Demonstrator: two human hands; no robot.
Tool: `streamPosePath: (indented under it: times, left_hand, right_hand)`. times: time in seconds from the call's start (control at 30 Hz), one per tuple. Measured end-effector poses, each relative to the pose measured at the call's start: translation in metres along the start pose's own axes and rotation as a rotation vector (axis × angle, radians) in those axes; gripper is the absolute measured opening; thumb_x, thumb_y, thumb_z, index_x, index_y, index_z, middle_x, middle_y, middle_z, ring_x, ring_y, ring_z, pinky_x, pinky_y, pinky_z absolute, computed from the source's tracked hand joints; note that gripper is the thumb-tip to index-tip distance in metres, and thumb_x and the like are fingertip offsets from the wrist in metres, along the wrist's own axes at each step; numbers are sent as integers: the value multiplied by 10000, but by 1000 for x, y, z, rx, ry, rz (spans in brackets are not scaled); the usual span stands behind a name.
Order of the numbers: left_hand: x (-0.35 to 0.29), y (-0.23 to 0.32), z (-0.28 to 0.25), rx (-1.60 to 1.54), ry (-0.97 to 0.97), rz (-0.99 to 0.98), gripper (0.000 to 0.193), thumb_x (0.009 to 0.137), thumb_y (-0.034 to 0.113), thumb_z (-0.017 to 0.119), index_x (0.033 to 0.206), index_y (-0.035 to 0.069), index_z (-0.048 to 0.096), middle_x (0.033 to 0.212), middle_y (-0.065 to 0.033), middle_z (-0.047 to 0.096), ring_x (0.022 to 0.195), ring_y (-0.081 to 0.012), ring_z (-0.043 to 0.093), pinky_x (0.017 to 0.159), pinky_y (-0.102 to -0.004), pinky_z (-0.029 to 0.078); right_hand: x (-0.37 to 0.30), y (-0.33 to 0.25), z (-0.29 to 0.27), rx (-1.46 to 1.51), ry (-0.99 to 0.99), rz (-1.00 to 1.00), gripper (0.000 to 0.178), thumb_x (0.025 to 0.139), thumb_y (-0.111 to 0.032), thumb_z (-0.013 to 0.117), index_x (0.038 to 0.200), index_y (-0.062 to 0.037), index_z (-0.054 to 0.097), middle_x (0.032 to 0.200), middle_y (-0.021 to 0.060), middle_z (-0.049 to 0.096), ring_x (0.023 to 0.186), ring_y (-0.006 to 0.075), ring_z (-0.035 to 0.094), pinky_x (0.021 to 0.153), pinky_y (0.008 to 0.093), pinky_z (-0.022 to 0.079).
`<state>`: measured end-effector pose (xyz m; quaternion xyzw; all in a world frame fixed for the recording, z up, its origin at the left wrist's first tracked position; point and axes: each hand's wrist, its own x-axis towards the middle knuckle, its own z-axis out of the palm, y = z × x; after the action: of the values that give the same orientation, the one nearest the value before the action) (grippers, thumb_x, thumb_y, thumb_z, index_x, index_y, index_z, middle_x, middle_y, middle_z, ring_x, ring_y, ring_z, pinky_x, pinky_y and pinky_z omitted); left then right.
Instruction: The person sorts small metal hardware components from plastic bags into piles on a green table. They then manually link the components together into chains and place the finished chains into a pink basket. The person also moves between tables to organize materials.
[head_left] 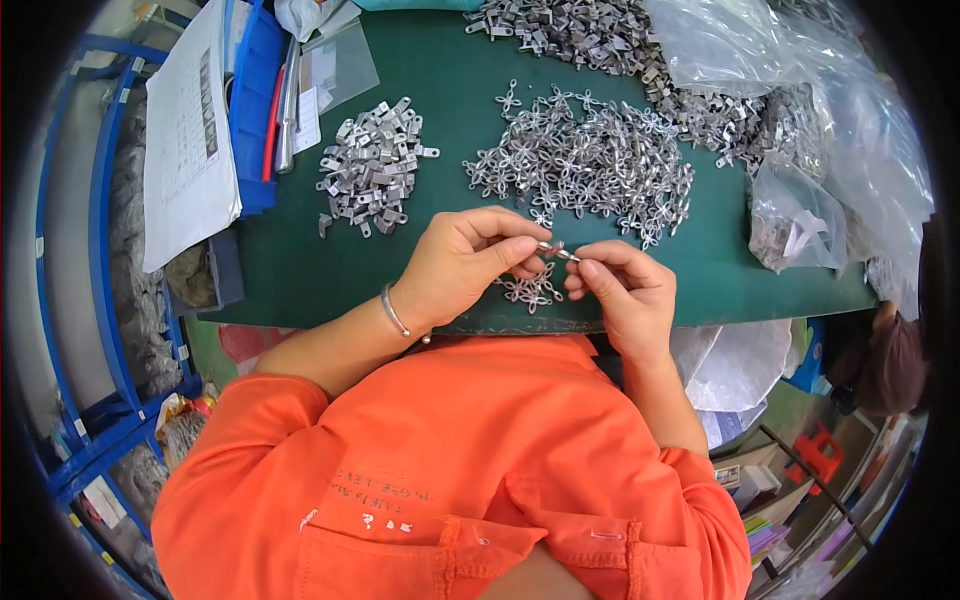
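Note:
Between my two hands, just above the near edge of the green table, is a small flower-shaped metal piece. My left hand pinches one side of it with thumb and forefinger. The other side sits between the thumb and fingers of my right hand. Fingertips cover part of the piece. Beneath my hands lies a small cluster of the same looped metal pieces. Beyond them spreads a big heap of such looped pieces. To the left of it is a smaller pile of bent metal clips with holes.
More metal clips are heaped at the far side, partly under clear plastic bags. At the left, a blue file rack with papers and pens stands on the table. Blue shelving runs along the far left.

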<state>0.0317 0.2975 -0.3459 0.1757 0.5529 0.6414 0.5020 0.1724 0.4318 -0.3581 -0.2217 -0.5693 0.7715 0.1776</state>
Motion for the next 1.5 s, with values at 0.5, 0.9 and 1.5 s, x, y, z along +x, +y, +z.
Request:
streamPosePath:
  times: [0.5, 0.9, 1.5]
  left_hand:
    - [-6, -1, -3, -108, 24, -36, 188, 869, 44, 530, 1018, -60, 578, 876, -125, 636, 752, -154, 631, 682, -263, 530]
    - [-13, -1, -12, 14, 56, -72, 131, 849, 11, 540, 947, -62, 588, 851, -116, 632, 727, -145, 630, 665, -245, 520]
    - [-9, -1, -4, 441, 130, 163, 143, 775, -22, 622, 912, -25, 579, 870, -55, 581, 760, -85, 581, 676, -195, 487]
  right_hand:
    - [-3, 2, 7, -127, 47, -129, 103, 795, 112, 546, 879, 80, 595, 868, 123, 604, 734, 143, 623, 647, 226, 522]
    - [0, 5, 2, -505, 16, -249, 102, 773, 57, 600, 870, 29, 616, 809, 92, 607, 667, 113, 599, 568, 229, 481]
    - [18, 1, 11, -757, 62, -403, 83, 722, -2, 671, 784, -30, 623, 706, 56, 563, 587, 149, 531, 507, 247, 422]
